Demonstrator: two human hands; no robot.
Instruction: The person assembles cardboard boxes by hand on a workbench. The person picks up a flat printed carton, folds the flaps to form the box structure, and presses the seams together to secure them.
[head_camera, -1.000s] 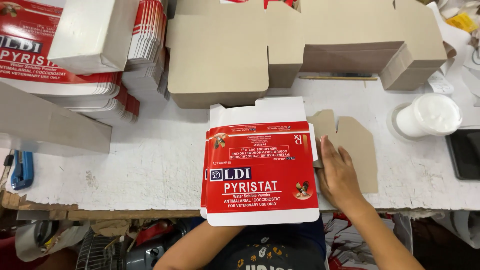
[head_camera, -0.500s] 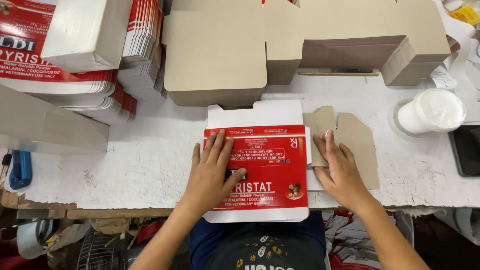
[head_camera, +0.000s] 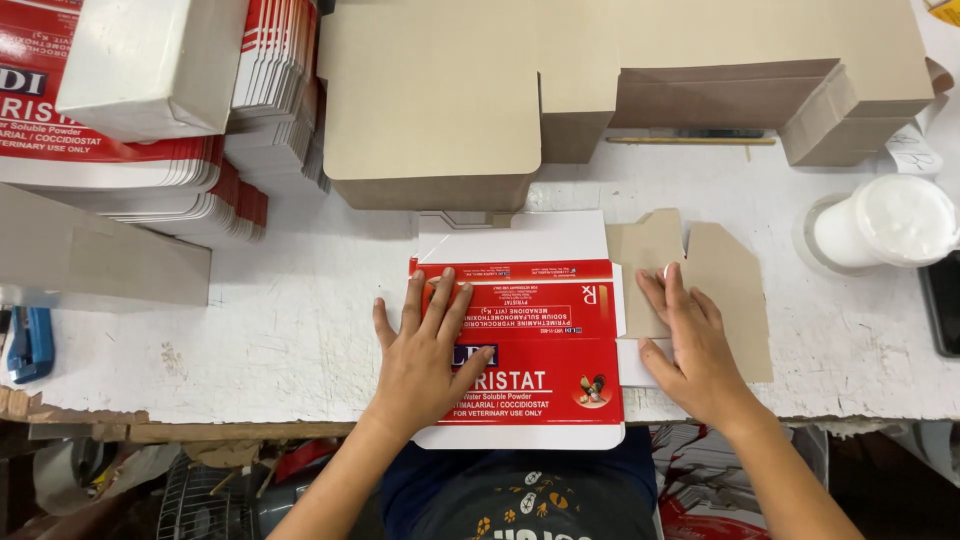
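A flat red and white printed carton blank (head_camera: 545, 340) lies on the white worktable (head_camera: 290, 330) in front of me. My left hand (head_camera: 425, 355) presses flat on its left half, fingers spread. My right hand (head_camera: 690, 345) rests at the carton's right edge, fingers lying over a brown cardboard flap piece (head_camera: 725, 275) beside it. Neither hand grips anything.
Stacks of flat red cartons (head_camera: 170, 160) with a white box (head_camera: 150, 60) on top stand at the back left. Large brown cardboard blanks (head_camera: 620, 70) lie at the back. A white lidded tub (head_camera: 885, 225) sits right, a blue tool (head_camera: 28, 345) at the left edge.
My left hand came up from below the table edge and now presses on the carton's left half. My right hand has shifted slightly along the right edge.
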